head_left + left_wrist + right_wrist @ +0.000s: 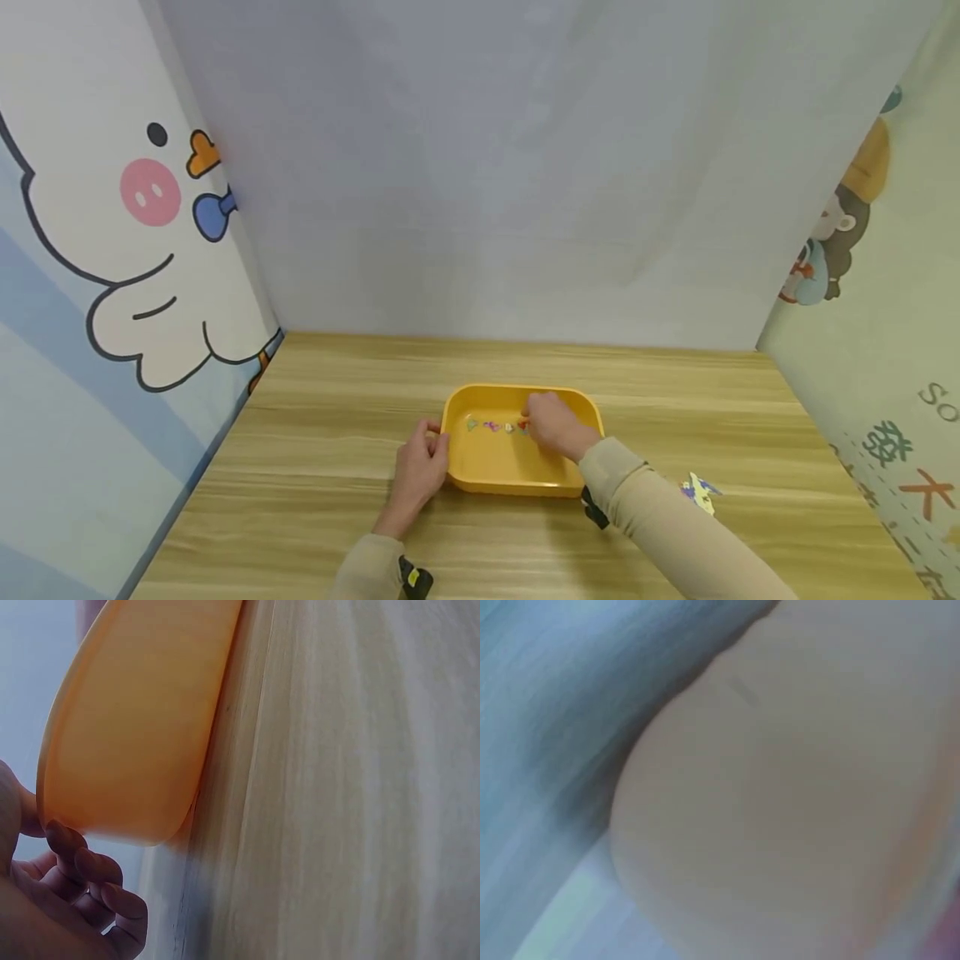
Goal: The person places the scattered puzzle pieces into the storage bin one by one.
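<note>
A yellow tray (pixel 495 486) with raised walls stands on the wooden table. My left hand (pixel 422 462) holds its left rim between thumb and fingers; the left wrist view shows the fingertips (pixel 94 864) against the orange-looking tray wall (pixel 135 727). Inside the tray lies a row of tiny colourful pieces: a green one (pixel 472 424), a purple one (pixel 491 426), a whitish one (pixel 509 427) and a red one (pixel 522 424). Over the row's right end reaches my right hand (pixel 557 425), its fingers bent down by the red piece. Whether they pinch it is hidden. Blurred skin fills most of the right wrist view.
A small yellow and purple scrap (pixel 701 492) lies on the table (pixel 315 467) right of the tray, beside my right sleeve (pixel 675 521). A grey curtain (pixel 487 183) hangs behind the table, with printed panels on both sides.
</note>
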The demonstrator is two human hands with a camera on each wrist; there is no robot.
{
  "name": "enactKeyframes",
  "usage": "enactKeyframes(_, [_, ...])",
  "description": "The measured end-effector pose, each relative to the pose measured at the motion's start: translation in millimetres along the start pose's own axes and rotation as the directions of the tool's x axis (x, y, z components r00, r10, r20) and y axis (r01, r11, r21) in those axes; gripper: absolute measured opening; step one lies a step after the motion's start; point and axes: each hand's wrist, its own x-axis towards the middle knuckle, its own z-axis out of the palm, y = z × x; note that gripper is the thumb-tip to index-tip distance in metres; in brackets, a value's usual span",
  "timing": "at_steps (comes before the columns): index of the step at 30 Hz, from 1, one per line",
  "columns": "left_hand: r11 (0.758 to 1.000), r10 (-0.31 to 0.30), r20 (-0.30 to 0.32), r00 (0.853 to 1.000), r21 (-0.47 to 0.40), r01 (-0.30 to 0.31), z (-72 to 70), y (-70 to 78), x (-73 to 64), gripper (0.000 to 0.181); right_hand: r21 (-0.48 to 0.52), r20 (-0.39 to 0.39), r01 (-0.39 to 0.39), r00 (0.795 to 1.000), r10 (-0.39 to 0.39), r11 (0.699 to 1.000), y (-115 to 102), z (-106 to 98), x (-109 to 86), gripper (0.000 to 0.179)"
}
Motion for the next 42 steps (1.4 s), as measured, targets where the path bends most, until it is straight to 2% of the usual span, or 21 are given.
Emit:
enactKeyframes(3, [1.000, 0.001, 0.007, 1.000, -0.004, -0.001, 1.2, 0.6, -1.2, 0.011, 0.011, 0.009, -0.030, 1.000, 0.030, 0.999, 2, -6, -4.4, 0.024])
enactKeyframes(8, [1.000, -0.007, 0.013, 1.000, -0.002, 0.007, 1.9, -0.2, -1.7, 0.012, 0.024, 0.011, -0.016, 1.000, 0.016, 1.000, 5, -16, -12.3, 0.022])
enactKeyframes(15, [1.000, 0.006, -0.005, 1.000, 0.020, -0.006, 0.3, 0.2, 3.7, 0.013, 0.085, 0.020, -0.051, 0.999, 0.049, 0.995, 4, -35, -18.8, 0.026])
enactKeyframes(19, [1.000, 0.004, 0.000, 1.000, 0.024, -0.004, 1.6, -1.0, 3.0, 0.012, 0.098, -0.017, -0.051, 0.998, 0.053, 0.994, 9, -40, -25.6, 0.026])
enactKeyframes(23, [1.000, -0.004, 0.007, 1.000, 0.021, 0.004, 3.0, -2.0, 0.2, 0.012, 0.103, -0.073, -0.017, 0.997, 0.025, 0.995, 19, -44, -35.9, 0.026])
enactKeyframes(30, [1.000, 0.002, 0.018, 1.000, 0.017, -0.002, 1.2, -1.0, 0.1, 0.012, 0.123, -0.201, 0.017, 0.980, 0.008, 0.992, 41, -56, -57.0, 0.022])
enactKeyframes(42, [0.999, -0.003, 0.014, 1.000, 0.036, 0.003, 0.4, -0.3, 2.3, 0.014, 0.112, -0.185, -0.039, 0.981, 0.059, 0.993, 70, -60, -85.6, 0.025])
